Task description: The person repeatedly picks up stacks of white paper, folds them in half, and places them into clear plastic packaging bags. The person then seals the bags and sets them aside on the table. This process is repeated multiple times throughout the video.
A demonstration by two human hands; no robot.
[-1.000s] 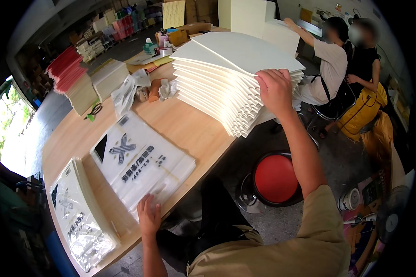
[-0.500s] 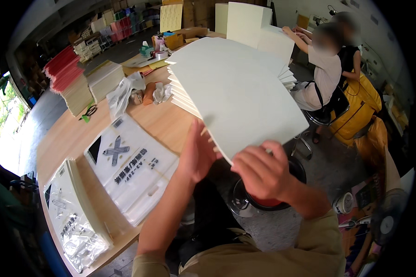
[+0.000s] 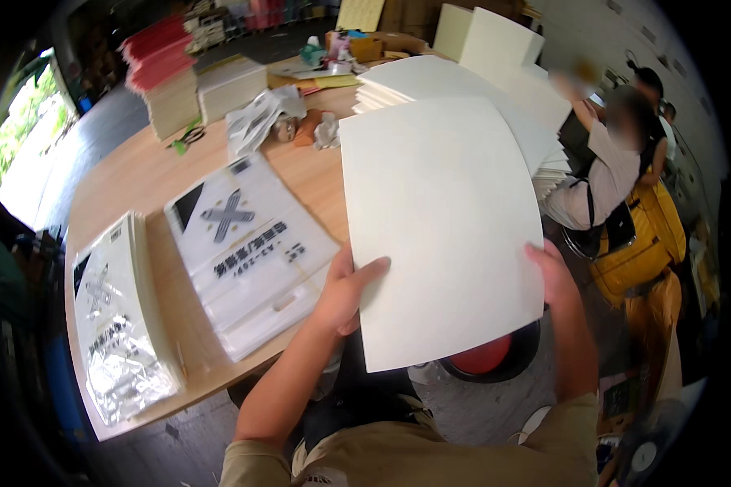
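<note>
A large white paper sheaf point(image 3: 443, 227) is held up in front of me, past the table's near right edge. My left hand point(image 3: 345, 294) grips its left side with the thumb on top and the fingers underneath. At the right edge my right hand point(image 3: 555, 272) is closed on the same paper, its fingers partly hidden. Behind lies a fanned stack of white paper point(image 3: 426, 75) on the table. Left of my left hand is a flat pile of clear printed plastic bags point(image 3: 256, 272). Farther left sit filled bags of paper point(image 3: 122, 325), shiny and stacked.
Scissors point(image 3: 188, 140), crumpled plastic point(image 3: 260, 118) and tall paper stacks with red sheets on top point(image 3: 158, 61) occupy the table's far left. Two people point(image 3: 613, 154) are at the right, beside a yellow bag point(image 3: 642, 247). A red-topped stool point(image 3: 483, 355) stands below the paper.
The paper has come off the fanned stack toward me and turned more upright. My right hand has shifted from its near corner to the right edge; my left hand now grips the left side.
</note>
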